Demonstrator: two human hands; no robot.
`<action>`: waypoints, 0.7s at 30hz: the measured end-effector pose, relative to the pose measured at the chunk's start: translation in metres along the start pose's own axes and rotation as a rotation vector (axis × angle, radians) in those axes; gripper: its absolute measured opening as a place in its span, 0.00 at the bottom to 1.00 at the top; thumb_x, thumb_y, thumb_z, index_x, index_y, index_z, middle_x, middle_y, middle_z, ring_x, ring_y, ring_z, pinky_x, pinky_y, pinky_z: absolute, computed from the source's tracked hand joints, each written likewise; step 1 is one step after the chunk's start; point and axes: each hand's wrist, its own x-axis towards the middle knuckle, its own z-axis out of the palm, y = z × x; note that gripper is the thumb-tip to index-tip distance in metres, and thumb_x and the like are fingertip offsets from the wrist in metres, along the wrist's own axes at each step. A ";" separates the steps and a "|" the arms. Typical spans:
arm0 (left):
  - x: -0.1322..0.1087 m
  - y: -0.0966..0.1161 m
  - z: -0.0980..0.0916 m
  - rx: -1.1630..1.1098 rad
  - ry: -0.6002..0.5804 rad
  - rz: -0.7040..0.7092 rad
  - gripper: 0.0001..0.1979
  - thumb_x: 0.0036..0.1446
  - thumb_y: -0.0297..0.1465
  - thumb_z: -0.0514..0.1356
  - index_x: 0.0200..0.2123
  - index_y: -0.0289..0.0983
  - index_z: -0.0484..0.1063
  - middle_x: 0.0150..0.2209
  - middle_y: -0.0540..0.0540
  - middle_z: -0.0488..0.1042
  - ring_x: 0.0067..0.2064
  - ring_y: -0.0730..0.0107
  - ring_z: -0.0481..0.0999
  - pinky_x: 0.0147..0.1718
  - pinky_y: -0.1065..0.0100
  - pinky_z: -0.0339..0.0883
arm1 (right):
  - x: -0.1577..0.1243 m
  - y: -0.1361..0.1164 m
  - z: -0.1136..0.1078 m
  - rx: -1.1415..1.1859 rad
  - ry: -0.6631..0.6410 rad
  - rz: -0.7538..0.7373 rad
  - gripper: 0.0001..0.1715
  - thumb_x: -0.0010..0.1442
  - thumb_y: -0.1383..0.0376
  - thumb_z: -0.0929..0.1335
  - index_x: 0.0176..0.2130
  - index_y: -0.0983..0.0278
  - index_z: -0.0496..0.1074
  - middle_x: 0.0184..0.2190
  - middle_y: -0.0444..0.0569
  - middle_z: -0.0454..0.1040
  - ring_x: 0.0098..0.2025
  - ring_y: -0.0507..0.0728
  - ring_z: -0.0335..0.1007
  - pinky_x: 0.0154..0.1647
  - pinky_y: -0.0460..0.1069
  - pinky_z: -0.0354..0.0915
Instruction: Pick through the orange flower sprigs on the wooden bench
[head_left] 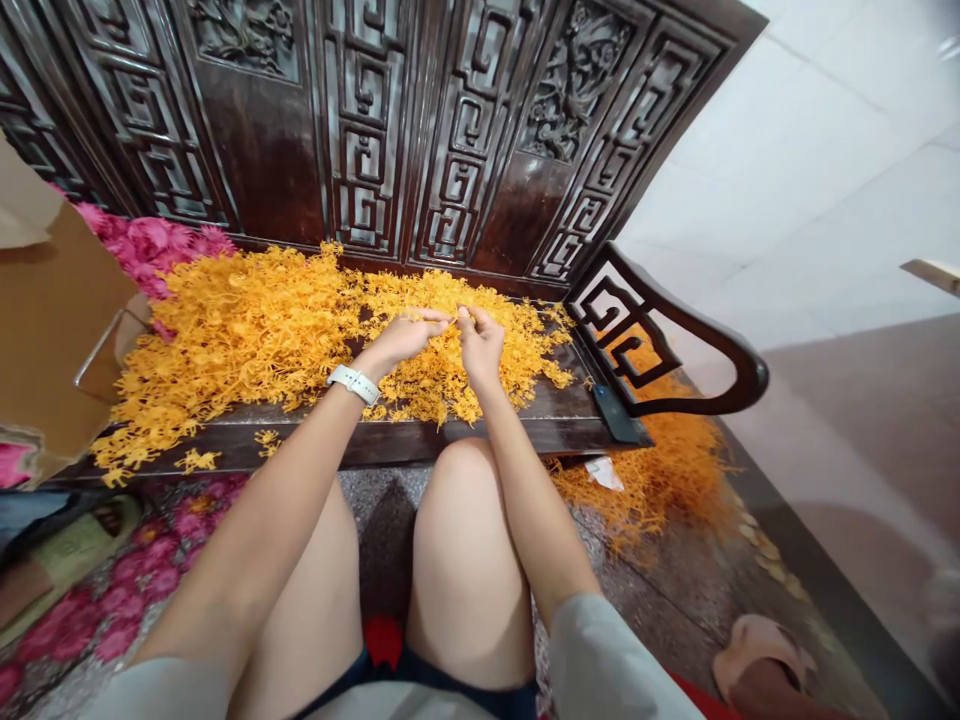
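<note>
My left hand [405, 338], with a white watch [354, 383] on its wrist, has thumb and fingers drawn together. Close against its fingertips is my right hand [481, 345], also pinched. Between them is a small yellow piece, mostly hidden by the fingers; it looks like one of the yellow plastic flower pieces around them. Below and behind both hands, a loose heap of yellow plastic flower pieces [255, 335] spreads over the dark wooden bench [570, 415]. A few stray pieces lie along the bench's front edge.
A cardboard box [67, 320] stands at the left, beside pink artificial flowers [154, 240]. A phone-like dark object [613, 412] lies by the carved armrest [712, 385]. Orange strands [660, 470] pile on the floor at right. Slippered feet [761, 655] show at both sides.
</note>
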 end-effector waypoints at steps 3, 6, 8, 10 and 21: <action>-0.001 0.002 0.003 0.123 -0.015 0.029 0.06 0.57 0.31 0.74 0.39 0.40 0.87 0.17 0.53 0.65 0.21 0.71 0.62 0.25 0.67 0.59 | -0.001 -0.003 -0.003 -0.187 -0.024 -0.106 0.13 0.72 0.57 0.67 0.41 0.61 0.79 0.33 0.47 0.72 0.38 0.57 0.66 0.46 0.52 0.66; -0.002 0.000 0.007 0.165 -0.047 0.141 0.14 0.57 0.38 0.77 0.44 0.39 0.88 0.24 0.47 0.76 0.31 0.66 0.76 0.37 0.65 0.71 | -0.003 -0.007 -0.002 -0.393 -0.083 -0.166 0.15 0.74 0.62 0.64 0.37 0.61 0.76 0.33 0.49 0.70 0.39 0.59 0.65 0.50 0.56 0.65; -0.001 -0.003 0.010 0.151 -0.022 0.232 0.16 0.56 0.41 0.77 0.44 0.38 0.88 0.36 0.42 0.84 0.45 0.61 0.82 0.51 0.62 0.74 | -0.005 -0.009 0.000 -0.492 -0.141 -0.193 0.14 0.73 0.65 0.63 0.36 0.61 0.74 0.34 0.51 0.67 0.40 0.61 0.64 0.50 0.57 0.65; 0.000 -0.006 0.011 0.126 0.046 0.274 0.15 0.57 0.42 0.77 0.41 0.38 0.88 0.46 0.38 0.86 0.53 0.58 0.82 0.59 0.59 0.71 | -0.007 -0.011 0.002 -0.534 -0.200 -0.226 0.11 0.72 0.66 0.63 0.39 0.62 0.73 0.38 0.52 0.67 0.43 0.62 0.66 0.52 0.57 0.65; -0.003 0.001 0.020 -0.006 0.270 0.211 0.11 0.67 0.26 0.65 0.29 0.37 0.77 0.34 0.47 0.79 0.35 0.71 0.73 0.38 0.70 0.67 | -0.008 -0.021 0.003 -0.549 -0.193 -0.232 0.21 0.78 0.53 0.62 0.35 0.59 0.70 0.37 0.54 0.74 0.40 0.61 0.67 0.49 0.55 0.63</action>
